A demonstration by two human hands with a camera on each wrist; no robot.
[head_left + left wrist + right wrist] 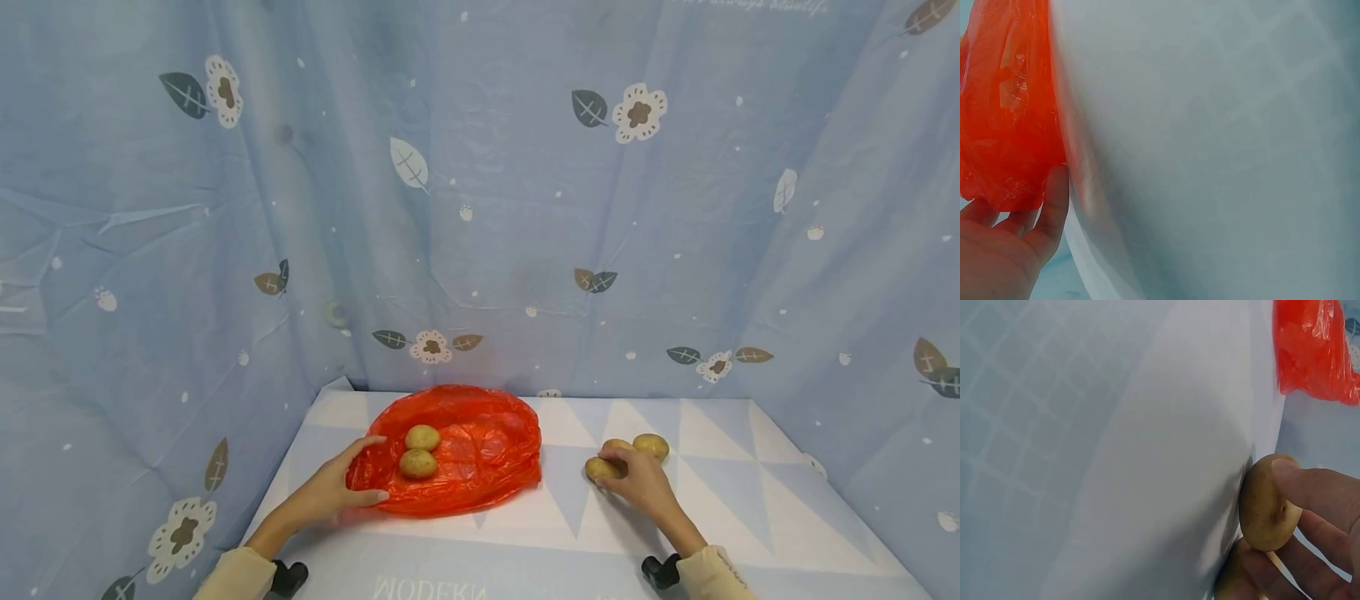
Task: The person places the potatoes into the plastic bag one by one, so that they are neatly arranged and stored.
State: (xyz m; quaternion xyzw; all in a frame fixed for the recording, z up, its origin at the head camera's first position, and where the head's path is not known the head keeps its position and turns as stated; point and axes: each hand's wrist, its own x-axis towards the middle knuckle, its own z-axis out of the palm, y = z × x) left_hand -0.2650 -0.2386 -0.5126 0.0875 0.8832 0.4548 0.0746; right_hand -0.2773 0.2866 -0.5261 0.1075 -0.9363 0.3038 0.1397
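1. The table (570, 500) fills the lower half of the frame; its back edge meets the curtain (517, 208), its left edge slopes down toward the lower left and its right edge toward the lower right.
2. A wide stretch of pale, triangle-patterned tabletop lies between the bag and the right-hand potatoes, and more runs toward the right edge.
3. The red bag (480, 450) lies left of centre, near the back edge. Two potatoes rest in its left part: an upper potato (422, 437) and a lower potato (417, 464), touching or nearly so.
4. The left hand (330, 493) is at the bag's left side, thumb and fingers spread apart and touching the plastic, unclenched.
5. The right hand (639, 485), right of centre, grasps the near potato (600, 469) between thumb and fingers. Whether that potato is lifted cannot be told.
6. The far potato (651, 447) sits just beyond this hand; the middle potato (617, 445) is partly hidden by its fingers.
7. The left wrist view shows the thumb along the bag's side and other fingers at its bottom end.
8. The right wrist view shows a dark spot on the grasped potato, another potato below it at the bottom edge, and the bag in the upper right.
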